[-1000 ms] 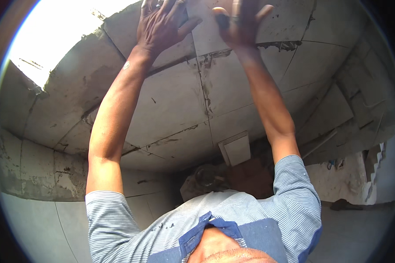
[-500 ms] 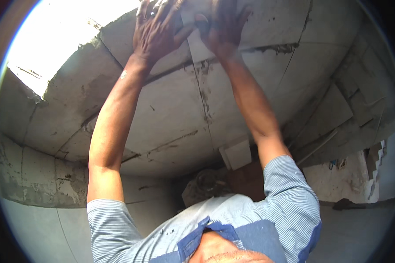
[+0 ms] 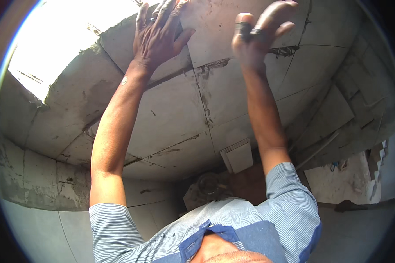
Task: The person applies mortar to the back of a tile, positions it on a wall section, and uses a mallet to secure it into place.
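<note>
Both my arms reach up to a wall of large pale grey tiles. My left hand [image 3: 157, 41] lies flat on a tile [image 3: 210, 26] near the top edge, fingers stretched and thumb out, holding nothing. Its fingertips are near the picture's edge. To the right, my right hand [image 3: 259, 41] is lifted over the same tiled wall, smeared by motion, with fingers apart and no object visible in it. Dark bands show round some of its fingers. Whether it touches the wall, I cannot tell. Dark, mortar-smeared joints [image 3: 213, 65] run between the tiles below my hands.
A bright opening [image 3: 61, 44] with a rough, broken edge is at the upper left. A white box-like piece [image 3: 238, 157] stands low near the middle, by a round container [image 3: 208, 183]. Loose tile pieces [image 3: 333, 105] and a thin strip [image 3: 318, 151] lie at the right.
My right hand has moved right, away from my left hand, and its fingers show more spread. My left hand stays in nearly the same place on the tile.
</note>
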